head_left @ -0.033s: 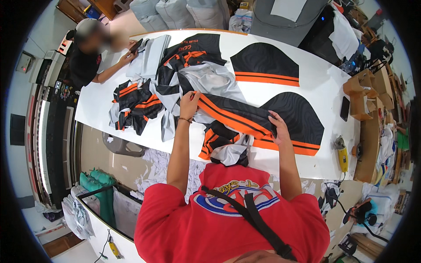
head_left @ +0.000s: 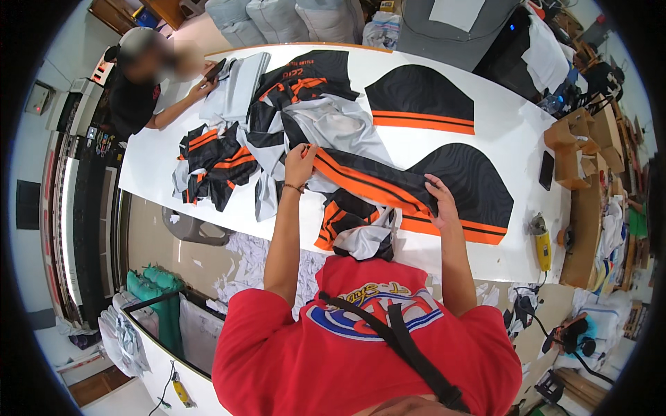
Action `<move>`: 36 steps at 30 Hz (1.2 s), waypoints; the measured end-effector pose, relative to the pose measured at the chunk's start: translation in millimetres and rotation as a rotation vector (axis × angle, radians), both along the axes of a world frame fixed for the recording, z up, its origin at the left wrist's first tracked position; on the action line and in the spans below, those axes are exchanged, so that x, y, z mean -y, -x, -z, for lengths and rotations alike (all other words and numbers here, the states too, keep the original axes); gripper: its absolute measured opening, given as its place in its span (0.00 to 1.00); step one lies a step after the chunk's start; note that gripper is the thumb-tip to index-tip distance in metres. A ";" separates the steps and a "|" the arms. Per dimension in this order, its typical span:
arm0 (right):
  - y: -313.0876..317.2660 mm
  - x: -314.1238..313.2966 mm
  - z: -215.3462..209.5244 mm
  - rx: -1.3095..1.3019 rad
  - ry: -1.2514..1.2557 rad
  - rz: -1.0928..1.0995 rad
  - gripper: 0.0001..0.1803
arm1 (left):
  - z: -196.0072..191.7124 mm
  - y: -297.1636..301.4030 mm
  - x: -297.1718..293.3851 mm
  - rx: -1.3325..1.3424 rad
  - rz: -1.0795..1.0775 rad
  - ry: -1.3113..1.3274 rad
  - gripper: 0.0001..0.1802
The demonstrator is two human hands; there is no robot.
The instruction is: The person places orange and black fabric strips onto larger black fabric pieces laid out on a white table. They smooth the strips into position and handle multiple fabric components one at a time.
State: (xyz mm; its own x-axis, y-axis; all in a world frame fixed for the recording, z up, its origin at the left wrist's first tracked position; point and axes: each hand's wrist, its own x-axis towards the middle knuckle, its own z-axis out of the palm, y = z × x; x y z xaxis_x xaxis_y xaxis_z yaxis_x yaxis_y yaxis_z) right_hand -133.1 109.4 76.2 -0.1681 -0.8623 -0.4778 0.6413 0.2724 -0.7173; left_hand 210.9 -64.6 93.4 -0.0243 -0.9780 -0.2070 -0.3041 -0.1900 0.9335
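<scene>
My left hand pinches one end of a black cloth panel with orange stripes, and my right hand lies flat on it, fingers spread, pinning it down. The panel lies across the white table, over grey cloth pieces. A similar black piece lies beyond. Another person stands at the far left end.
</scene>
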 end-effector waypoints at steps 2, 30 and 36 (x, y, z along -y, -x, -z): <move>-1.5 -3.2 10.7 0.039 -0.054 0.063 0.17 | 10.7 -5.7 1.3 -0.016 0.018 -0.027 0.18; 26.8 -107.8 -31.4 -0.189 0.289 0.255 0.29 | -90.5 23.8 -48.6 -0.600 -0.055 0.074 0.07; 105.0 -94.5 -34.6 -0.108 0.455 0.649 0.23 | -66.9 88.0 -35.3 -0.548 0.157 -0.035 0.12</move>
State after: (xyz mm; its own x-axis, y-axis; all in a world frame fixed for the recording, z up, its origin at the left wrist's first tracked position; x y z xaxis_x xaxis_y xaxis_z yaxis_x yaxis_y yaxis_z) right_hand -238.1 203.9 110.8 -0.7288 -0.6825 -0.0549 0.4917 -0.4659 -0.7357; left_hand 122.9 -29.3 160.3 -0.2820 -0.9468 -0.1552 0.1955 -0.2151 0.9568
